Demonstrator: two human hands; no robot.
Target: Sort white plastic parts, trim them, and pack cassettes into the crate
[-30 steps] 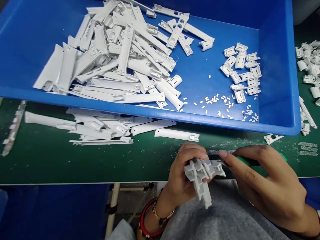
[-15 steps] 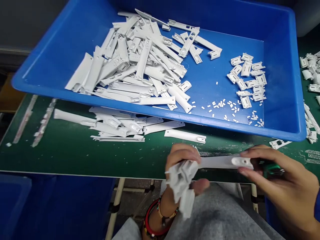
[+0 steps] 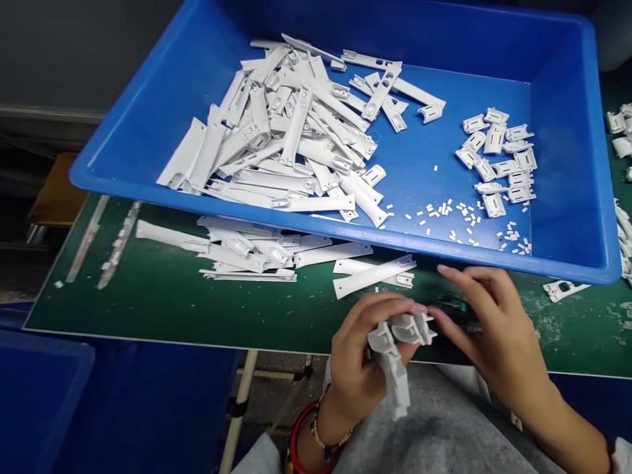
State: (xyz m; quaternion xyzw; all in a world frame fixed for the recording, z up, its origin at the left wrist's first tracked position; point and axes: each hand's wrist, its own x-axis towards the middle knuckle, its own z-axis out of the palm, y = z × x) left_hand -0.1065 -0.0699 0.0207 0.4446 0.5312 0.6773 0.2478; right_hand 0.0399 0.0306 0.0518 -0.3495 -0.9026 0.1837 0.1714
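Several white plastic pieces [image 3: 395,375] are gripped in my left hand [image 3: 363,349], which is closed around them above the table's front edge. To its right is my right hand [image 3: 498,322], with forefinger and thumb apart and the thumb tip close to the held pieces. A dark tool with a green part [image 3: 463,307] shows between its fingers, mostly hidden and blurred. Beyond my hands, a long white piece [image 3: 370,276] lies crossed over another on the green table [image 3: 197,313].
A large blue tub [image 3: 444,253] spans the back, holding a heap of long white pieces [image 3: 296,125], small white parts [image 3: 494,139] and tiny chips. More long pieces [image 3: 247,253] lie before it. Other white parts [image 3: 623,230] are at the far right.
The long white piece has left my right hand and now lies across another on the table. My right hand has moved left, its thumb and forefinger parted. The view has shifted slightly.
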